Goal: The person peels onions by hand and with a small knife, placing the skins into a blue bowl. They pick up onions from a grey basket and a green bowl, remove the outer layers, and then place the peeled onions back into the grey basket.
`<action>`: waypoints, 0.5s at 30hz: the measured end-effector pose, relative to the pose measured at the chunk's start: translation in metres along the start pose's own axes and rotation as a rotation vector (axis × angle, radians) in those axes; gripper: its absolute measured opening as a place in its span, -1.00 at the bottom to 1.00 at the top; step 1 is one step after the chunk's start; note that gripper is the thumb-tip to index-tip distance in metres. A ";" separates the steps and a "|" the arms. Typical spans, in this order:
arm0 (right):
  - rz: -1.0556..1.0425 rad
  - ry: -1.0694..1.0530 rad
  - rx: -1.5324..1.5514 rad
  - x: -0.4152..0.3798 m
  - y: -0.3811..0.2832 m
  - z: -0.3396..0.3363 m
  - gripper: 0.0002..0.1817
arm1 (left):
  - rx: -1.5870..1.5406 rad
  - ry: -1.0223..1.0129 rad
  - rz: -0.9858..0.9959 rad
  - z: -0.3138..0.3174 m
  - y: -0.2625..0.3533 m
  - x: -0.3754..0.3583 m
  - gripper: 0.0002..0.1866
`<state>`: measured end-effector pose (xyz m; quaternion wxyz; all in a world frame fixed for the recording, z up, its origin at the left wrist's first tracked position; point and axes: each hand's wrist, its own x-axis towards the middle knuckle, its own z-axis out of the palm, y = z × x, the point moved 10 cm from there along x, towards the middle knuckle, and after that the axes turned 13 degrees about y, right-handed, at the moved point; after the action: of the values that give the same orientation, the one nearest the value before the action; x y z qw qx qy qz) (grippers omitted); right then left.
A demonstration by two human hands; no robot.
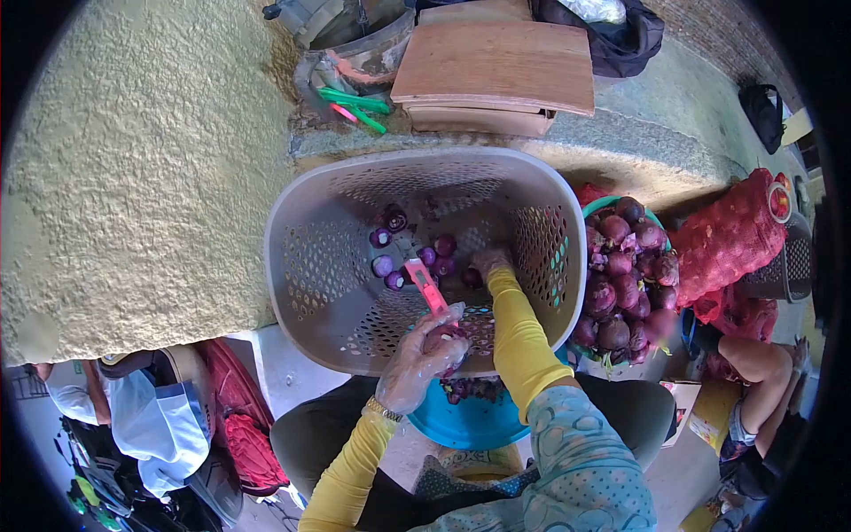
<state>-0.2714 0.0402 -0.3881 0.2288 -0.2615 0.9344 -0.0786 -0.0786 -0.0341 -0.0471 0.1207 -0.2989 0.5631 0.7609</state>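
My left hand (417, 362), in a clear plastic glove, is closed over the front rim of a grey perforated basket (306, 341). It grips a pink-handled cutter (427, 285) whose blade points up and away, and a red onion (445, 339) shows in the same hand. My right hand (490, 259) reaches down inside the basket, close to a dark red onion (472, 277). Its fingers are too small and shaded to make out. Several trimmed purple onions (382, 266) lie on the basket's bottom.
A green-rimmed basket heaped with red onions (625, 284) stands to the right, beside a full red mesh sack (731, 235). Below the grey basket is a blue tub (465, 426) with onion scraps. A wooden board (496, 66) lies behind. Another person's leg (758, 368) is at right.
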 end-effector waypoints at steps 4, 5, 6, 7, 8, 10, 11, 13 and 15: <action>-0.031 0.059 -0.054 -0.014 0.002 -0.035 -0.59 | -0.053 -0.019 -0.002 0.000 0.000 0.001 -0.38; -0.031 0.055 -0.054 -0.014 -0.001 -0.038 -0.59 | -0.035 -0.005 -0.007 0.000 0.001 -0.001 -0.39; 0.013 0.069 -0.090 -0.009 0.001 -0.040 -0.56 | -0.015 0.011 -0.010 -0.001 0.001 -0.001 -0.39; 0.034 0.077 -0.107 -0.010 0.002 -0.040 -0.54 | -0.015 0.013 -0.009 -0.002 0.000 0.000 -0.39; 0.055 0.084 -0.124 -0.010 0.004 -0.041 -0.52 | -0.021 -0.006 -0.015 -0.001 -0.001 0.000 -0.40; -0.007 0.181 -0.075 -0.024 0.003 -0.049 -0.60 | -0.024 -0.026 -0.023 0.000 -0.003 0.000 -0.41; -0.007 0.182 -0.073 -0.025 -0.004 -0.058 -0.60 | -0.032 -0.016 -0.022 0.000 -0.003 -0.001 -0.42; 0.096 0.199 -0.108 -0.021 0.001 -0.070 -0.65 | -0.044 -0.011 -0.022 0.001 -0.004 0.000 -0.43; 0.186 0.089 -0.068 -0.012 0.017 -0.059 -0.64 | -0.056 -0.005 -0.006 0.000 -0.003 -0.001 -0.43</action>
<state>-0.2974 0.0623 -0.3353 0.1843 -0.1772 0.9661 -0.0369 -0.0767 -0.0326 -0.0489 0.1160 -0.3020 0.5404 0.7767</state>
